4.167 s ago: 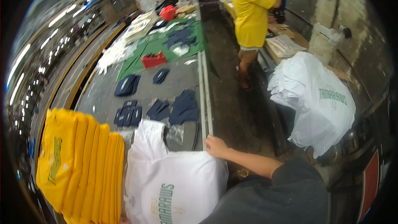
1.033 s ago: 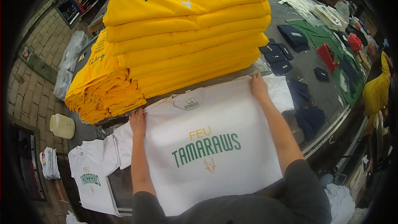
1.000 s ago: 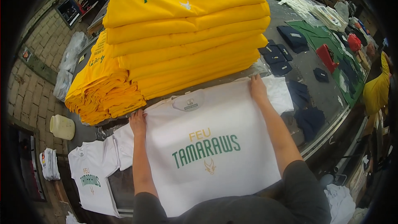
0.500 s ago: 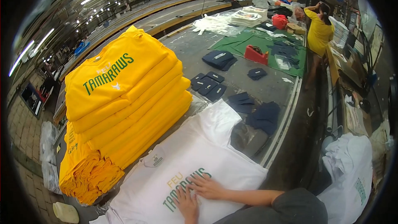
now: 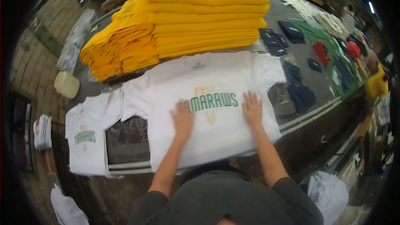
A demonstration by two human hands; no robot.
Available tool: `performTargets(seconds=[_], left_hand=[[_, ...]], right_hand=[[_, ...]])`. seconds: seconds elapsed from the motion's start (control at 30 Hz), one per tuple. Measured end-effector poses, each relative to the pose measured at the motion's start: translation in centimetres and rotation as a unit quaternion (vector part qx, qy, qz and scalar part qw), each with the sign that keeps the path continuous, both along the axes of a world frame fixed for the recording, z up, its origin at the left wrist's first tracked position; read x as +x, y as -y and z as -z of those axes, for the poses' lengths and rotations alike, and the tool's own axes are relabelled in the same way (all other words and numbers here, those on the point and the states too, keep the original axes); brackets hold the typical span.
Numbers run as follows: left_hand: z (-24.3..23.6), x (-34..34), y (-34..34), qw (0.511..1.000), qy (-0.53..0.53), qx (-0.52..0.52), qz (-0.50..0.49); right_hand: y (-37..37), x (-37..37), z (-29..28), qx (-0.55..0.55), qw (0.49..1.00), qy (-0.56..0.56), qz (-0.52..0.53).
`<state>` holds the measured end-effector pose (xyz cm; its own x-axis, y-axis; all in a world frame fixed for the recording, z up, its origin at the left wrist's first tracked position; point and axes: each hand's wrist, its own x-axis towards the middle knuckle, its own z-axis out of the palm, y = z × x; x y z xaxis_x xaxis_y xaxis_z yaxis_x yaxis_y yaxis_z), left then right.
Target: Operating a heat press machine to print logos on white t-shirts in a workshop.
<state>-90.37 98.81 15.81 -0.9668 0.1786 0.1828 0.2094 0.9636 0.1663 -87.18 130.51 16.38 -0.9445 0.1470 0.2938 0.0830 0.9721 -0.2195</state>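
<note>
A white T-shirt (image 5: 218, 141) lies spread flat on the table, its neck toward the far side, with yellow and green print across the chest. My left hand (image 5: 182, 118) rests on the shirt at the left end of the green lettering, slightly blurred, fingers stretched out. At the lettering's right end my right hand (image 5: 252, 110) lies flat, fingers apart. Neither hand holds anything. Beside the left sleeve is another printed white T-shirt (image 5: 88, 154), also laid out. Just beyond the shirts stands a tall stack of folded yellow shirts (image 5: 208, 25).
Dark navy fabric pieces (image 5: 301, 98) lie to the right, before a green cloth (image 5: 339, 46) bearing a red object (image 5: 321, 53). A pale plastic container (image 5: 66, 85) stands at the left. White garments (image 5: 327, 198) hang low at right. Another person in yellow (image 5: 376, 84) is farther right.
My hands have moved apart from the middle of the print to its two ends. The view has swung left and down, bringing the second white T-shirt into sight.
</note>
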Motion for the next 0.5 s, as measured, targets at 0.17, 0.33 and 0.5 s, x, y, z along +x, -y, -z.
performTargets(seconds=[0.17,0.33,0.5], left_hand=[[-1.5,5.3,-2.2,0.992,0.026,0.07,0.105],[-1.9,4.5,3.5,0.998,0.013,0.064,0.0],[-2.7,7.3,8.5,0.987,0.093,0.128,0.001]], right_hand=[[0.2,0.2,-0.6,-0.007,1.0,-0.012,-0.001],[0.2,0.4,-0.4,-0.004,1.0,-0.022,-0.013],[0.1,0.1,-0.5,-0.004,1.0,-0.013,-0.019]])
